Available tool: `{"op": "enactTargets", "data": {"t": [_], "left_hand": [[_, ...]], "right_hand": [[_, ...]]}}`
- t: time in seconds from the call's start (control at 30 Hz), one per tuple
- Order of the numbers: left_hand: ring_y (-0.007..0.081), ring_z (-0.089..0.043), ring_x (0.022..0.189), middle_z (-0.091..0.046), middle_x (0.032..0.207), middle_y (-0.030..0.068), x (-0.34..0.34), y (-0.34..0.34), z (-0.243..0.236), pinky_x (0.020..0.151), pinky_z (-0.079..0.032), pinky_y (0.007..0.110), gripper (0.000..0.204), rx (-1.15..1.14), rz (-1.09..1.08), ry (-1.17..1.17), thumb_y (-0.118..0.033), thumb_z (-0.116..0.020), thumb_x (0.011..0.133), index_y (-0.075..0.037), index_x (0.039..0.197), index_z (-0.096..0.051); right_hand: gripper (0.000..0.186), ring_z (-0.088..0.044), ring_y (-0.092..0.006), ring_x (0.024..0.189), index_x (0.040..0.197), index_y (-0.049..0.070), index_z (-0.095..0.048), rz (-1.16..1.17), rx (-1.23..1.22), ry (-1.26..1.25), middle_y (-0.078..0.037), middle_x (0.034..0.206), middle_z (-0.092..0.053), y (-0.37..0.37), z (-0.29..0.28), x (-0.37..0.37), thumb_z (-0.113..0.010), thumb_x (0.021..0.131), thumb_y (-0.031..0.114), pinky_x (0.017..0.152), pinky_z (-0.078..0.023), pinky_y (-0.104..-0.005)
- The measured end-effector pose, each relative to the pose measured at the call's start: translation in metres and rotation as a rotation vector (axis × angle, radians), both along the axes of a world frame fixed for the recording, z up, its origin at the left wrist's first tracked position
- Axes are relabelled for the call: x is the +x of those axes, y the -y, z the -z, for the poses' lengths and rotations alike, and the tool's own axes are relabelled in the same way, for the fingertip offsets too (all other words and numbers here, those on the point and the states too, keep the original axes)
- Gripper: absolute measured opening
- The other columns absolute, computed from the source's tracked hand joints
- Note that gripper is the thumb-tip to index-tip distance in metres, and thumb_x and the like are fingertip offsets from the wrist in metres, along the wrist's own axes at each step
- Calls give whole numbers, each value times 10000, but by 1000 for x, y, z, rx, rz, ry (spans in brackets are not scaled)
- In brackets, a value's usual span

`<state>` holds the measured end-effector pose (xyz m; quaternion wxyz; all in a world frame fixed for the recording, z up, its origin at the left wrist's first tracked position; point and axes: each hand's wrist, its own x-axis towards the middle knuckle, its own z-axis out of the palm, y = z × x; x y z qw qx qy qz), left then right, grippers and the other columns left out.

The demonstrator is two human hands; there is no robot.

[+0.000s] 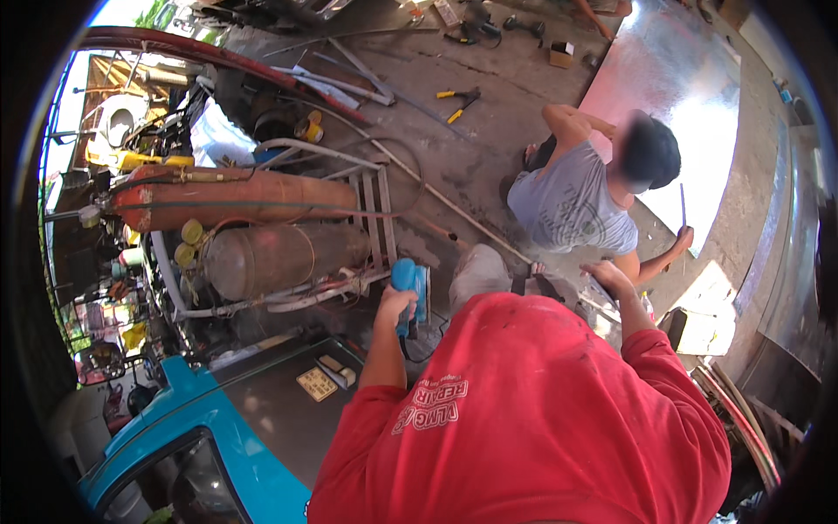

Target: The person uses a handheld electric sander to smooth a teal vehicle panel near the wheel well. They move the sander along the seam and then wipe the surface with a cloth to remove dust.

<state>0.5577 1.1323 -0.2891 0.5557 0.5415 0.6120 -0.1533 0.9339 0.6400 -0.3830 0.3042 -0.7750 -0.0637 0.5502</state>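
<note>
My left hand [398, 302] is closed round a blue power sander [408, 276], held upright with its flat pad toward the right. A dark cord hangs from the sander's lower end. My right hand [614, 281], out to the right, is closed on a thin greyish piece [601, 289], partly hidden by the fingers; its kind is not clear. Both arms reach forward past my red shirt. Just beyond my right hand crouches a person in a grey shirt [572, 205], one hand holding a thin dark strip [683, 206] by a large shiny metal sheet [602, 96].
Left of the sander, an orange gas cylinder [253, 194] and a grey one [284, 255] lie on a white metal frame [384, 210]. A teal vehicle body [253, 428] stands lower left. Yellow-handled cutters [460, 103], power tools and metal bars lie on the concrete floor.
</note>
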Motion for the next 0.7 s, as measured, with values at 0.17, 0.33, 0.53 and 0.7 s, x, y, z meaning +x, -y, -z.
{"op": "enactTargets", "data": {"t": [0.17,0.33,0.53,0.7], "left_hand": [[225,-710,649,-716,824,123,80,-90,-15,553,-585,411,326,55,268,-159,-124,-832,852,-33,1095,-634],[252,-753,698,-756,926,172,162,-194,35,578,-614,418,472,123,402,-241,-169,-857,854,4,1216,-607],[300,-771,708,-761,944,212,239,-357,150,603,-611,429,540,51,505,-250,-205,-817,873,23,1301,-581],[390,-785,834,-759,1099,269,272,-473,271,735,-629,460,529,52,447,-271,-206,-707,920,12,1379,-562]], "right_hand": [[500,-625,-180,660,974,15,-802,232,-124,-92,-92,775,-715,28,-3,-16,-693,976,502,669,-506,-390],[516,-577,-204,550,980,82,-774,347,-526,-345,-63,702,-608,31,-14,-75,-652,994,583,504,-473,-402],[494,-579,-203,493,1127,19,-795,411,-561,-477,-87,657,-635,-103,-76,-110,-631,1043,477,466,-480,-383],[441,-665,-216,731,1068,21,-830,90,-519,-265,-120,807,-731,-308,-97,-55,-649,1017,419,728,-519,-381]]}}
